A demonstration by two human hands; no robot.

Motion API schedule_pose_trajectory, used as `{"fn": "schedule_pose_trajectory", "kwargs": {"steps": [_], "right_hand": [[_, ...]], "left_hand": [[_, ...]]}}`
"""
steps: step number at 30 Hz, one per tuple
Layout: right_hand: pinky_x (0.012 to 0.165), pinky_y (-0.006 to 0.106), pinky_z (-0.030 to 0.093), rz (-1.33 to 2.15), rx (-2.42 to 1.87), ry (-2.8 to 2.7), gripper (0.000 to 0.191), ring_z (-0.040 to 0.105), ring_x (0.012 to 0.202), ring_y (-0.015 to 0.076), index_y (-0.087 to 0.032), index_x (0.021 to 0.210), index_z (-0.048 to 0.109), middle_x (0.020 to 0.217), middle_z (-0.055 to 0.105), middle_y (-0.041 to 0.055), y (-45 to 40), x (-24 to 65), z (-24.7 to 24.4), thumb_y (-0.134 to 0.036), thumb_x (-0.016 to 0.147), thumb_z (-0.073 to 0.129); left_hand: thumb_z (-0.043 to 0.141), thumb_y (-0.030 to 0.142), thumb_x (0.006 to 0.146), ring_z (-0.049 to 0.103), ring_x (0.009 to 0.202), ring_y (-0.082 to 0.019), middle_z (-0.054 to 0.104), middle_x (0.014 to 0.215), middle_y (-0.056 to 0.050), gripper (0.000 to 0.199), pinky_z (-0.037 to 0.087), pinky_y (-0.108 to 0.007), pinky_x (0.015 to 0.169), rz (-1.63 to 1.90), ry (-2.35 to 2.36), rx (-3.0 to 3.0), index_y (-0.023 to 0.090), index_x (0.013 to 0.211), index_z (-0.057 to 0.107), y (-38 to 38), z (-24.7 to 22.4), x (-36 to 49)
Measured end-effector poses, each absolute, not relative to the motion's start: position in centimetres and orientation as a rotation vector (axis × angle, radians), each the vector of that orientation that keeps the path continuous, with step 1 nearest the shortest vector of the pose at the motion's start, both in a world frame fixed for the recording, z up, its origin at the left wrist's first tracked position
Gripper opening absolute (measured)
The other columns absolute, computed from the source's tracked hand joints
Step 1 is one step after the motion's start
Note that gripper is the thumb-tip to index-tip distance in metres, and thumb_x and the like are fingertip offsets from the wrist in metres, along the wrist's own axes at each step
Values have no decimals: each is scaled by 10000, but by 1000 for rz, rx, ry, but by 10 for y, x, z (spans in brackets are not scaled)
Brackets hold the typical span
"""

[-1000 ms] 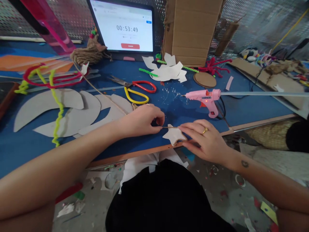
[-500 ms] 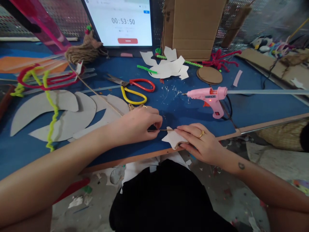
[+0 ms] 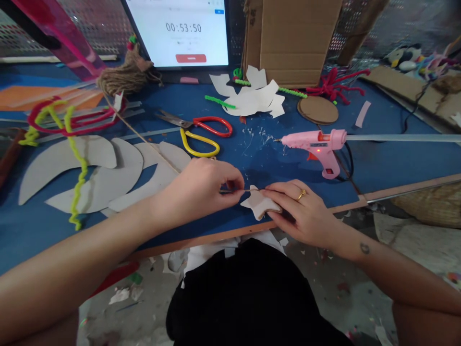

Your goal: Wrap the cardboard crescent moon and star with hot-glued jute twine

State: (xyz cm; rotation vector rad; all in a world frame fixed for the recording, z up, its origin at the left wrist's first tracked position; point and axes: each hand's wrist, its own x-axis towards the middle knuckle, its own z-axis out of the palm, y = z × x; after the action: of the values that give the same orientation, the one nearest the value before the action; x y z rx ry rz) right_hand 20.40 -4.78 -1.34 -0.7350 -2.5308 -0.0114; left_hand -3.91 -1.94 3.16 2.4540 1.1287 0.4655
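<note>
My left hand (image 3: 216, 185) pinches a length of brown twine (image 3: 248, 190) between thumb and fingers. The twine runs taut to the right, onto a small white star (image 3: 258, 202) cut from card or paper. My right hand (image 3: 297, 209) grips that star at its right side, fingers over the top and thumb side below. Brown twine edges the lower right of the star. Another stretch of twine runs from behind my left hand back to a twine bundle (image 3: 122, 79). Scissors (image 3: 201, 134) with red and yellow handles lie open beyond my left hand.
A pink glue gun (image 3: 320, 146) lies on its side at the right, its light on. Grey crescent cutouts (image 3: 97, 185) spread across the left. White paper scraps (image 3: 252, 98), a cardboard disc (image 3: 317, 109) and a screen (image 3: 176, 33) are farther back.
The camera view has shifted slightly. Both hands keep their hold, and the star tilts a little, with the twine still taut between them.
</note>
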Motion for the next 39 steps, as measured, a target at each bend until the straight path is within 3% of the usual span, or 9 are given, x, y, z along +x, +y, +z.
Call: {"fn": "schedule_pose_trajectory", "kwargs": {"steps": [4,9,13,16,19,27,39], "right_hand": [[814,444,537,22,-768,-2503,355,616,994,257,-111,1233,563,1082,655,157,-48,203,-15,-213,894,537],[803,438,542,46,-748,-2477,425,629,993,258,-137,1300,503,1058,673,136,-47,204,-15,-188,879,532],[827,429,535,75,-759,-2477,472,624,1011,251,-129,1340,453,1104,661,146,-48,204,-15,-187,878,531],[846,415,529,84,-772,-2487,440,612,1005,239,-98,1304,480,1108,652,154,-47,204,-16,-194,880,547],[847,407,527,83,-788,-2497,408,602,982,233,-67,1251,527,1101,646,160,-47,205,-17,-194,867,578],[850,412,532,88,-810,-2557,360,597,971,222,-89,1220,566,1109,632,150,-47,207,-17,-175,871,559],[874,363,531,202,-831,-2526,307,622,993,204,-124,1176,599,1235,582,164,-47,221,0,-215,884,569]], "left_hand": [[587,182,812,592,607,-80,663,675,43,78,408,-195,590,483,1127,2336,183,786,660,-31,30,-32],[568,224,871,629,677,-94,687,810,21,112,457,-194,600,577,1058,2367,187,960,625,-42,22,-25],[444,240,975,664,824,-155,701,947,-46,193,530,-265,699,641,864,2724,162,1026,613,-50,13,-22],[413,246,997,669,777,-184,715,910,-67,264,560,-303,653,707,787,3019,124,1001,647,-55,8,-21],[500,200,960,682,756,-192,728,871,-58,202,587,-309,632,745,710,3137,100,977,674,-55,7,-21],[543,159,922,698,995,-258,739,998,-118,193,600,-338,894,775,579,3242,67,1018,683,-55,-4,-24],[484,85,915,708,968,-275,720,923,-120,202,621,-336,842,766,462,3174,43,940,680,-49,-1,-22]]}}
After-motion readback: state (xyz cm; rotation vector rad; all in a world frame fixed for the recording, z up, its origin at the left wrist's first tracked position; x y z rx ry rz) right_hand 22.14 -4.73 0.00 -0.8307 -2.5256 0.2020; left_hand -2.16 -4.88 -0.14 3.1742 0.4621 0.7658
